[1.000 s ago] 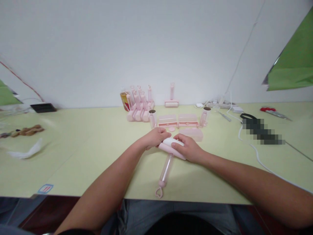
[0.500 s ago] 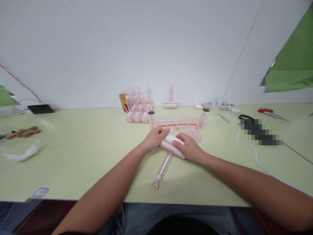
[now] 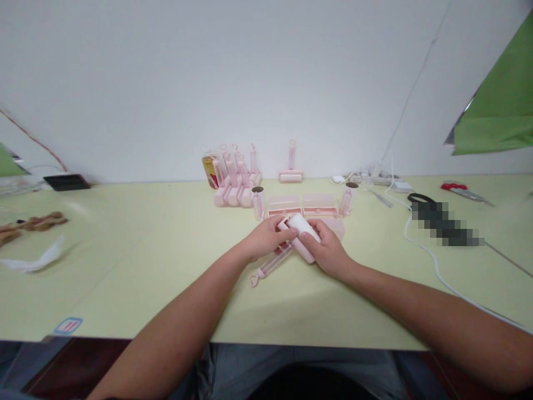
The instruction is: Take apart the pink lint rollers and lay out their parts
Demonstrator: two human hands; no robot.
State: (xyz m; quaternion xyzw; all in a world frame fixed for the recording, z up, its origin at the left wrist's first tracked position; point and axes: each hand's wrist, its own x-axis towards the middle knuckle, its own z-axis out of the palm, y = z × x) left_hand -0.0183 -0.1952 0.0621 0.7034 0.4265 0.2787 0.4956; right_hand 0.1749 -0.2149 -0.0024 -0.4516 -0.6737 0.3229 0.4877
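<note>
Between my two hands is a pink lint roller [image 3: 306,253] with a white sticky roll [image 3: 303,228] along its head. My left hand [image 3: 270,236] is closed around the far left end of the head, thumb on the near side. My right hand [image 3: 327,249] grips the other end, its thumb pressed on the white roll. The clear handle [image 3: 275,262] with a pink loop end slants down to the left, under my left hand. Just behind my hands lie pink roller covers [image 3: 320,205] with translucent lids, partly hidden by my fingers.
Several lint rollers [image 3: 235,186] stand grouped at the back by a drink bottle [image 3: 209,169]. Another roller [image 3: 291,166] stands by the wall. Two upright clear handles [image 3: 258,203] flank the covers. To the right are a white cable [image 3: 433,255] and a red-handled tool [image 3: 462,191].
The roller has turned in my hands: its handle end has swung up and left, and the head is steeper. My left thumb has come over the near side of the head.
</note>
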